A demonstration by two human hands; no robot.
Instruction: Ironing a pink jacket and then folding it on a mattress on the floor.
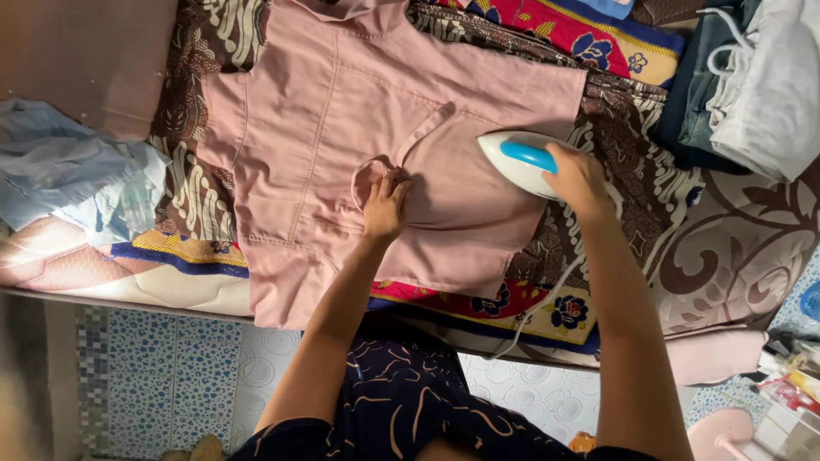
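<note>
**Shirt spread across the bed, iron at its right edge**

A shirt (342, 137) lies flat on patterned cloths (205, 196) covering the bed (735, 265). The left hand (384, 209) rests on the shirt's middle; right of it, the right hand (581, 179) holds an iron (517, 162) on the shirt. Crumpled clothes (68, 171) lie far left, folded garments (752, 77) at the far right, behind the iron.

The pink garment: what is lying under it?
Under the pink garment a brown patterned cloth shows at its edges, over a colourful flowered blanket. What lies beneath its middle is covered.
</note>
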